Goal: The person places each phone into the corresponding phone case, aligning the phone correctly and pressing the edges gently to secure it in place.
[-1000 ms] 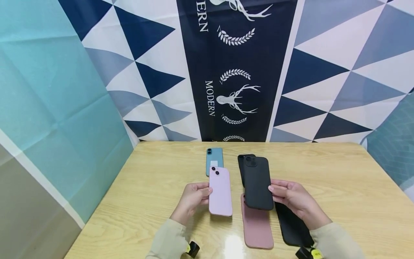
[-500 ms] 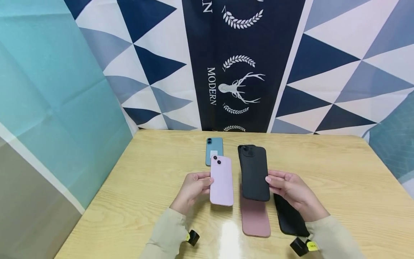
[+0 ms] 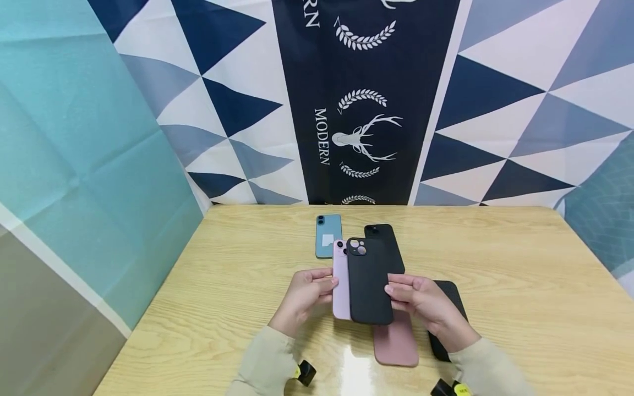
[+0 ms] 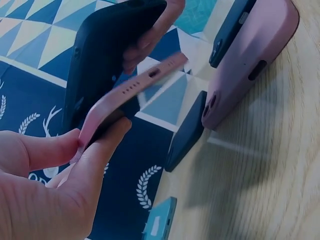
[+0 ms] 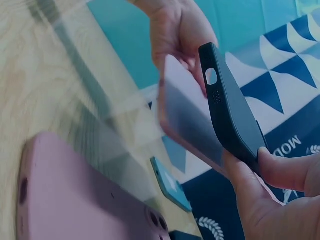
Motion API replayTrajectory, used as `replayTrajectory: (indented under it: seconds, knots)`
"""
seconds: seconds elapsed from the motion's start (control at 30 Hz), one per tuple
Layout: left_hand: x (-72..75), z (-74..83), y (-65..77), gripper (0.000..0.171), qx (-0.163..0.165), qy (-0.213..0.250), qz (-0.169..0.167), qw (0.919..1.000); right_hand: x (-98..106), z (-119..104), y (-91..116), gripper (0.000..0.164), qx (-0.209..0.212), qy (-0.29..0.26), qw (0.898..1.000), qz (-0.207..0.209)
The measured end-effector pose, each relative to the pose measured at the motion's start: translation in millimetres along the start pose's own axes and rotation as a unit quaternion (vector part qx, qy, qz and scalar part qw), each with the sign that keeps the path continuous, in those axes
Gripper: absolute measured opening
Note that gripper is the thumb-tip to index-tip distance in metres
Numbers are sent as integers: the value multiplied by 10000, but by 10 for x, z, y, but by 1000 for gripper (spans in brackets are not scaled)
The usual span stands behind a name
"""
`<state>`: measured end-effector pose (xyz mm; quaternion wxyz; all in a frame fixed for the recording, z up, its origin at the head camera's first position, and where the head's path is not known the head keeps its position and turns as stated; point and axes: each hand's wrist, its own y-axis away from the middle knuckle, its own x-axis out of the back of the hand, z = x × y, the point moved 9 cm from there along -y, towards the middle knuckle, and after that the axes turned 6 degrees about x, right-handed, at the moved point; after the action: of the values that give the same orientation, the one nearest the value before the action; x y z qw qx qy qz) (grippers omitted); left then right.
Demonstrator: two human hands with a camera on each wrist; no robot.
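My left hand (image 3: 306, 291) pinches a lilac-pink phone (image 3: 340, 294) by its left edge, thumb on its back and fingers behind. My right hand (image 3: 428, 305) pinches a black phone case (image 3: 370, 286) by its right edge. In the head view the case overlaps much of the phone, and pink shows through its camera cutouts. The right wrist view shows the see-through port hole in the end of the case (image 5: 227, 105), with the phone (image 5: 187, 112) on its open side. Speaker holes and a port line the bottom edge of the phone (image 4: 132, 89) in the left wrist view.
A teal phone (image 3: 329, 228) with a white label lies at the back of the wooden table (image 3: 238, 275). Behind the held case lie a black phone or case (image 3: 393, 250) and a pink case (image 3: 397, 346). Another black one (image 3: 448, 291) is partly under my right hand.
The black case has moved left in my right hand, from beside the phone to overlapping it. The phone has shifted slightly right. The head view has tilted a little.
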<state>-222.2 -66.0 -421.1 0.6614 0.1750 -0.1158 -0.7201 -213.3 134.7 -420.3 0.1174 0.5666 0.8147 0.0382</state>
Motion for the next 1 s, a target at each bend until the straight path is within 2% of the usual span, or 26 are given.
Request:
replayTrajectory:
  seconds: [0.27,0.5,0.73,1.0]
  knots:
    - [-54,59,32,37,-65,0,-15,10000,-126,-23,-28,63,52,-12,10000,23]
    - [-116,94,97,38,-181,-38,-120,9998,-167,-28,-8,62,68,-117,9997,216]
    - [-125,109,130,36,-250,42,-86,9996,-133,-27,44,61,-59,44,9970,770]
    - [-119,128,149,35,-361,111,100,9992,-97,-114,67,56,66,697,9896,1255]
